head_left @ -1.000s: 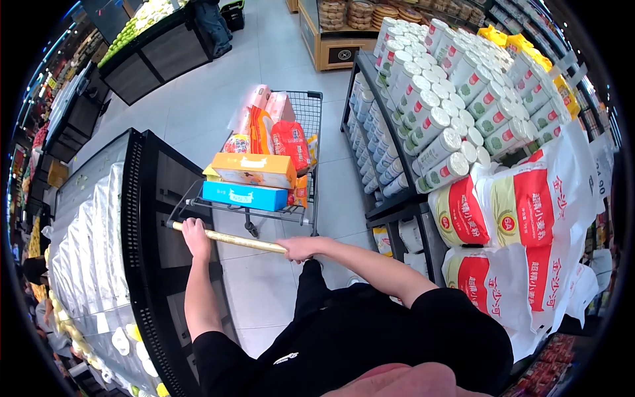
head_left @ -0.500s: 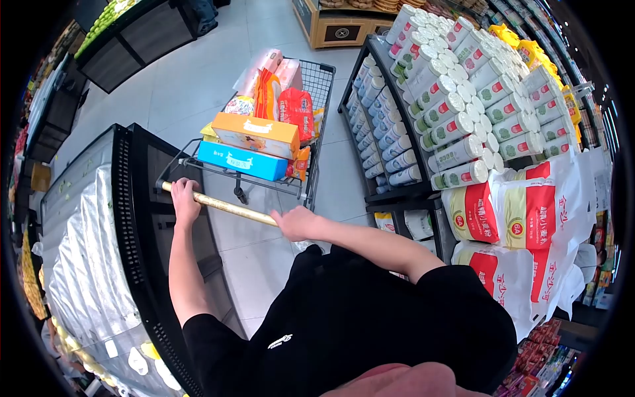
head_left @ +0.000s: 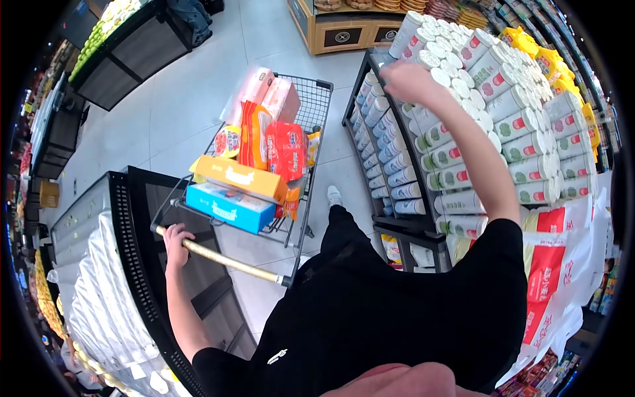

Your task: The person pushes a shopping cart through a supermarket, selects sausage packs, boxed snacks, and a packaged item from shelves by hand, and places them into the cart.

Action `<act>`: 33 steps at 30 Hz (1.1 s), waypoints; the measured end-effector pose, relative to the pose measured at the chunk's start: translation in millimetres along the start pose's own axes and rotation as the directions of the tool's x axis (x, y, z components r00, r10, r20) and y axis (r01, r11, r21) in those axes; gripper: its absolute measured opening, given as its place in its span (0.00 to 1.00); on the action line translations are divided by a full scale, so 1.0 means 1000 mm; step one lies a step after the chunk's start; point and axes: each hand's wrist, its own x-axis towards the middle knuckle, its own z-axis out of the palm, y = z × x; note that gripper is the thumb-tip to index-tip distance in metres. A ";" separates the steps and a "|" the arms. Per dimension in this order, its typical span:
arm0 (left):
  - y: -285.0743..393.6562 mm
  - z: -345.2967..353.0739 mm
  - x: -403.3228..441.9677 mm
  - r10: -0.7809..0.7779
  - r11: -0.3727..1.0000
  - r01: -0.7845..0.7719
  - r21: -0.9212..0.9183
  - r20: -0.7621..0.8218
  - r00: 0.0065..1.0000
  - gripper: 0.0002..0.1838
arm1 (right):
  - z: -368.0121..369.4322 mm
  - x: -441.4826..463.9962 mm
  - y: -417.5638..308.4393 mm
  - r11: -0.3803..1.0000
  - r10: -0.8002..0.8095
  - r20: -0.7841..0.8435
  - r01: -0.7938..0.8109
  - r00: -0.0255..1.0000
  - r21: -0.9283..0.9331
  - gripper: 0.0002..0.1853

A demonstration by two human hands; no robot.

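Note:
My left hand [head_left: 176, 246] is closed around the gold handle [head_left: 228, 259] of a shopping cart [head_left: 316, 99]. In the cart's basket lie a blue box [head_left: 228, 208], an orange box [head_left: 239, 177], a red bag [head_left: 286, 149], an orange-red packet [head_left: 253, 135] and pink packs [head_left: 256, 89]. My right hand [head_left: 409, 81] is off the handle, stretched out at the near-left corner of a stack of white cylindrical packs [head_left: 519, 126]. Its fingers are blurred and partly hidden, so I cannot make out whether they touch or hold a pack.
A black shelf [head_left: 423, 221] carries the stack and more rolls below. Red-and-white flour bags [head_left: 546, 284] stand at right. On the left is a black-edged display case [head_left: 122, 225]. Ahead are a wooden bakery stand [head_left: 340, 36], a fruit stand [head_left: 135, 49] and a person's legs [head_left: 192, 20].
My right hand has let go of the handle and reached forward and right to the stacked packs. The cart has turned slightly and sits nearer me. My left hand stays on the handle.

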 end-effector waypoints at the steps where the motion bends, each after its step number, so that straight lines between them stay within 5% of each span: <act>1: 0.005 -0.007 0.009 -0.149 0.986 0.153 -0.060 0.063 0.987 0.18 | 0.004 0.016 0.038 0.989 0.102 0.008 -0.101 0.995 -0.111 0.13; 4: 0.023 -0.010 0.018 -0.381 0.852 0.360 -0.381 0.022 0.925 0.24 | 0.038 0.062 0.125 0.960 0.155 0.158 -0.111 0.975 -0.255 0.15; 7: 0.079 -0.003 0.036 -0.638 0.726 0.550 -0.413 -0.105 0.763 0.23 | 0.089 0.099 0.158 0.908 0.126 0.392 0.053 0.911 -0.417 0.19; 12: 0.164 0.049 0.034 -0.652 0.758 0.616 -0.214 -0.233 0.722 0.25 | 0.116 0.113 0.149 0.845 0.188 0.644 0.213 0.742 -0.491 0.21; 16: 0.176 0.085 0.018 -0.630 0.720 0.683 0.121 -0.299 0.717 0.22 | 0.141 0.120 0.167 0.841 0.137 0.603 0.230 0.786 -0.490 0.29; 26: 0.200 0.084 0.017 -0.688 0.654 0.756 0.029 -0.392 0.611 0.12 | 0.160 0.128 0.178 0.852 0.047 0.781 0.384 0.622 -0.356 0.24; 28: 0.198 0.088 0.013 -0.671 0.669 0.743 0.013 -0.418 0.612 0.11 | 0.134 0.130 0.150 0.867 0.180 0.862 0.338 0.473 -0.367 0.32; 33: 0.204 0.090 0.005 -0.684 0.669 0.742 -0.045 -0.430 0.590 0.10 | 0.130 0.122 0.158 0.863 0.134 0.869 0.376 0.475 -0.339 0.43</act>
